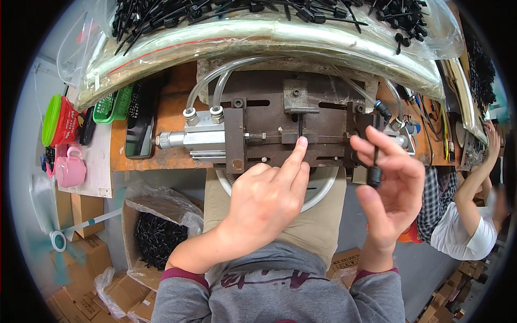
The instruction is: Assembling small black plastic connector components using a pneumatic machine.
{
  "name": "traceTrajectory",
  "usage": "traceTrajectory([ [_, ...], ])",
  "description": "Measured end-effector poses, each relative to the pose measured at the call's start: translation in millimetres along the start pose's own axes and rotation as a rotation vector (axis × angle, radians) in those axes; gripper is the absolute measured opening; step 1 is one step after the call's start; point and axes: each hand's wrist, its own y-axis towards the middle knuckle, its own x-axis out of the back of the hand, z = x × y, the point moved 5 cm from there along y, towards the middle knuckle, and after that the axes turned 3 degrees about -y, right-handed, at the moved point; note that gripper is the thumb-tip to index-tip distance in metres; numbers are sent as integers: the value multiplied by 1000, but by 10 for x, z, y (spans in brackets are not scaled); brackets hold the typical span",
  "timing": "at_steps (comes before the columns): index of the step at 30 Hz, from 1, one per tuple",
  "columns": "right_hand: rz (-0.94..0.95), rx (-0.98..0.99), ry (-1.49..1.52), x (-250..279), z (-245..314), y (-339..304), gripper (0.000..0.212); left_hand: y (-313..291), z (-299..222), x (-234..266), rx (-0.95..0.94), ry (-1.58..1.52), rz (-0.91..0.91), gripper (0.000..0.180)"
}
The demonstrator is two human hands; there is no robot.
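Right grip (397, 185) around black piece (374, 176)

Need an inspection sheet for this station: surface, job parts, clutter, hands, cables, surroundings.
Surface: orange-brown wooden bench, carrying a dark metal fixture.
Job's things: black plastic part in the right hand; slim black piece at the fixture's centre.
Clutter: black-screened device, green basket, pink cup; heap of black parts along the far side.
Hands: left hand points its index finger at the fixture's centre, contact unclear; right hand holds the part, raised over the fixture's right side.
Cables: clear tubes above the left cylinder; loose wires at right.
Surroundings: cardboard boxes at lower left; co-worker at right.
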Motion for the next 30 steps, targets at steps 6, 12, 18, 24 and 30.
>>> traceTrajectory([
  [6, 170, 71, -539, -194, -14, -95, 31, 377, 186, 497, 22, -132, -153, 28],
  [12, 343, 149, -716, -488, -213, -193, 26, 1214, 594, 685, -128, 180, -381, 18],
  [18, 390, 223, -877, -559, -237, -152, 25, 1589, 803, 580, 54, 113, -198, 28],
  [24, 450, 175, -848, -523, -117, -17, 27, 1197, 703, 666, 97, -283, -237, 21],
  [30, 103, 212, -636, -245, 35, 610, 31, 498, 409, 684, -25, -305, -297, 33],
])
